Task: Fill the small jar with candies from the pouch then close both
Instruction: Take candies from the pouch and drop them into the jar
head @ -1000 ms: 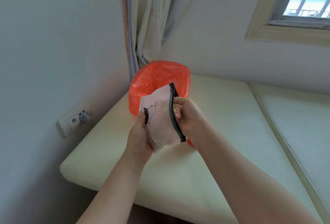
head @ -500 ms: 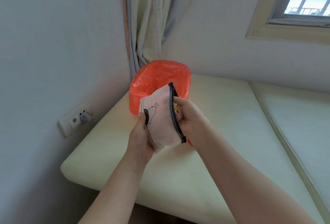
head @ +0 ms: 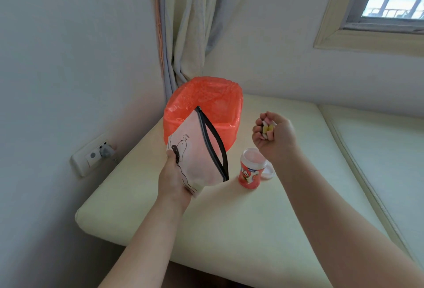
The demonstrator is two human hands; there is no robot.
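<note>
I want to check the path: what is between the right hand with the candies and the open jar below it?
Nothing: the head view shows only air between the right hand, closed on candies, and the jar mouth.

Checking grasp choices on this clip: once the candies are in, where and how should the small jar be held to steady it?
Grip the jar around its red labelled side wall, below the rim, coming from the left with a wrap grasp. It stands upright with its mouth open, so the top must stay clear; its lid sits at its right, and the right hand holds candies.
</note>
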